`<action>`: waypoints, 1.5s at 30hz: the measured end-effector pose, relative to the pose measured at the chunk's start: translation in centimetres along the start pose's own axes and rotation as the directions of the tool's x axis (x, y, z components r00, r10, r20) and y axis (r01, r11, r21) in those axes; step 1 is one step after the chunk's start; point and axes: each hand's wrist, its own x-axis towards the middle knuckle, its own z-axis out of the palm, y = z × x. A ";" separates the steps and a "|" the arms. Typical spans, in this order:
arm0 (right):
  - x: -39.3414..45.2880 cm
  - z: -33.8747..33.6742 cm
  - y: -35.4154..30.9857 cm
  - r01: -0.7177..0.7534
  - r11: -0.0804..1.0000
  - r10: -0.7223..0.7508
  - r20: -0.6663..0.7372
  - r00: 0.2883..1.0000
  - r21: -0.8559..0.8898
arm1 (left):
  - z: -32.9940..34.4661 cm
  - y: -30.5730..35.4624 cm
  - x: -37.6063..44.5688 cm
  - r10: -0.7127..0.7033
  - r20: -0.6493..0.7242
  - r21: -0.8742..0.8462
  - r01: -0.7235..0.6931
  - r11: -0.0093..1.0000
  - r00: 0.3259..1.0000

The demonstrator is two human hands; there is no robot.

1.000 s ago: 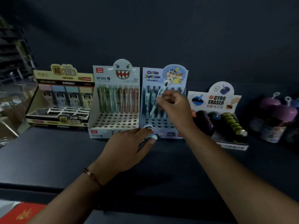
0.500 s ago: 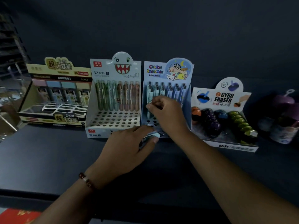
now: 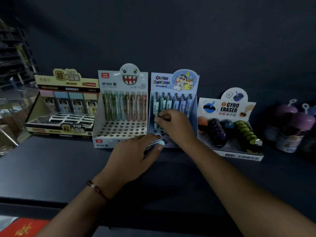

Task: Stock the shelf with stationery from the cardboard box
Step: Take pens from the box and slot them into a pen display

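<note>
Task item: light-blue mechanical pencil (image 3: 156, 123), centre of frame, standing near-upright in the blue "Crayon Shinchan" cardboard display box (image 3: 174, 82). Right hand (image 3: 176, 125) pinches its dark top end between thumb and fingertips; the lower barrel drops toward the box's perforated hole tray. Can't tell if the tip is seated in a hole, the hand covers that area. Behind it, two rows of similar blue and teal pencils (image 3: 172, 101) stand in the back of the same box.

Left hand (image 3: 135, 158), just below and left of centre, is clenched around a small bundle of pale pencils (image 3: 157, 142); their ends stick out past the thumb, just in front of the box's lower front edge. Beaded red bracelet (image 3: 94, 188) on that wrist.

All boxes sit on a dark matte shelf (image 3: 51, 165) against a dark back wall. Touching the blue box on its left: white shark-face "MP 8283" display box (image 3: 123, 82) with one back row of green, teal and pink-brown pens, front holes bare. Further left: yellow-and-black lead refill box (image 3: 68, 86) with pastel cases. Right of the blue box: white "GYRO ERASER" display box (image 3: 229, 108) holding orange, purple, blue and green round erasers. Far right edge: purple-lidded jars (image 3: 290, 127), blurred. Lower left corner: a red printed item (image 3: 22, 228), only partly in view.
</note>
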 end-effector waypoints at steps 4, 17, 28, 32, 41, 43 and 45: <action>-3.1 -3.5 -1.0 -0.175 0.939 0.152 0.099 0.983 0.296 | 0.0 -0.1 0.1 0.020 -0.020 -0.012 -0.021 1.000 1.000; -8.8 -3.0 -0.3 -0.334 0.819 0.189 0.330 0.925 0.467 | 0.7 0.8 0.1 0.141 -0.022 0.119 -0.137 0.983 0.990; -8.4 -4.2 -0.2 -0.359 0.707 0.255 0.253 0.933 0.610 | 0.2 1.6 -0.3 0.112 -0.052 0.075 -0.108 0.991 0.992; -8.2 -5.0 0.1 -0.369 0.600 0.311 0.217 0.925 0.710 | 0.5 1.7 -0.2 0.095 -0.069 0.032 -0.093 0.995 0.993; -8.0 -4.6 0.5 -0.325 0.587 0.251 0.214 0.944 0.741 | 0.4 1.6 -0.3 0.072 -0.070 -0.025 -0.074 0.997 0.995; -7.5 -4.7 0.5 -0.311 0.552 0.262 0.194 0.945 0.774 | 0.3 1.4 -0.3 0.060 -0.058 -0.037 -0.063 0.997 0.997; -6.8 -5.2 0.3 -0.284 0.499 0.275 0.162 0.948 0.819 | 0.1 1.3 -0.3 0.055 -0.062 -0.040 -0.057 0.998 0.997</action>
